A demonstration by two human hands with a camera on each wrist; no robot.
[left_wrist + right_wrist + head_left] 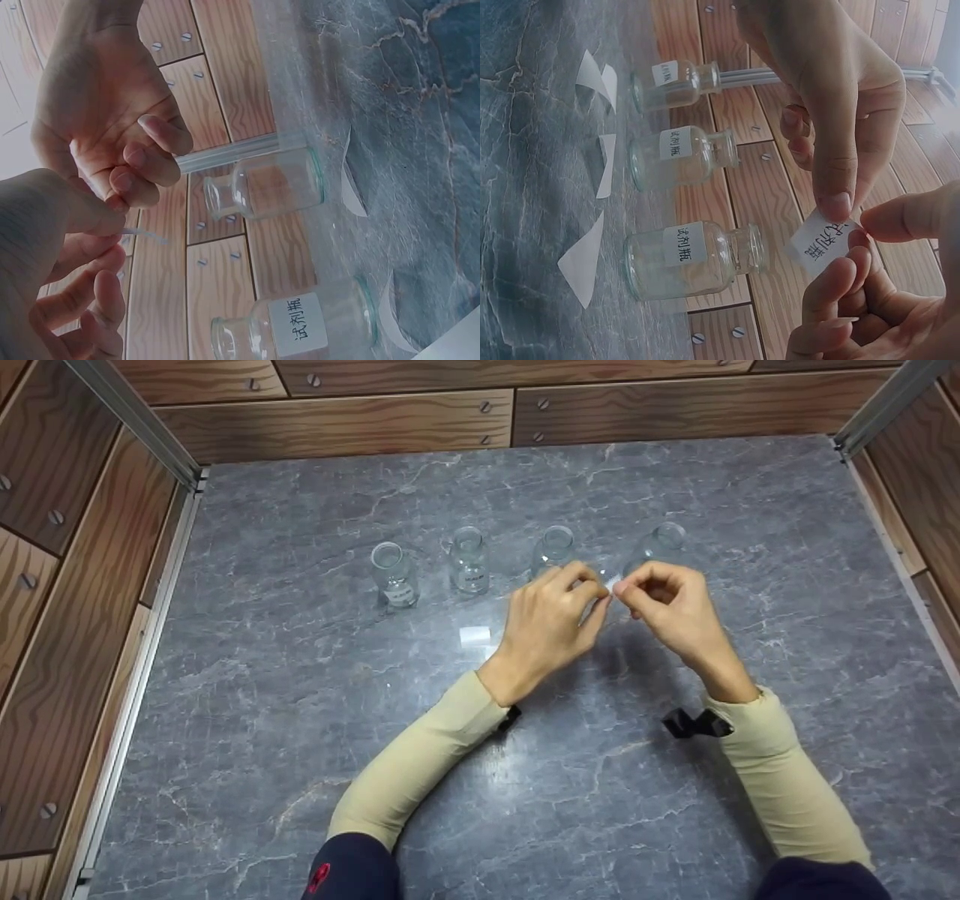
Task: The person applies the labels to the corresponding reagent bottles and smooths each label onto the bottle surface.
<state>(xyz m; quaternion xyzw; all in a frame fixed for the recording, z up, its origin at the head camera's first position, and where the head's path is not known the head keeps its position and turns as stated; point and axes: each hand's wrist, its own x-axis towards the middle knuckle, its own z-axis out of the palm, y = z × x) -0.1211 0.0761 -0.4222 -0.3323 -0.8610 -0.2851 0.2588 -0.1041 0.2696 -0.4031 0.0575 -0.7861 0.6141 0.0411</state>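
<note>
A small white label [821,244] with handwritten characters is held between my two hands, in front of the row of glass bottles. My left hand [555,615] pinches one edge of it between thumb and fingers. Thumb and fingertips of my right hand [675,607] pinch the neighbouring corner, close to the left fingertips. In the left wrist view the label appears nearly edge-on. Behind the right hand stands a clear glass bottle [277,184] with no label showing. Another glass bottle [697,259], partly hidden by the left hand in the head view, bears a similar label.
Two more labelled bottles stand upright to the left, one glass bottle [469,566] and an outer bottle [395,577]. A white paper piece [475,636] lies on the grey marbled table [262,697]; the right wrist view shows several curled ones. Wood-patterned panels [337,424] enclose the table.
</note>
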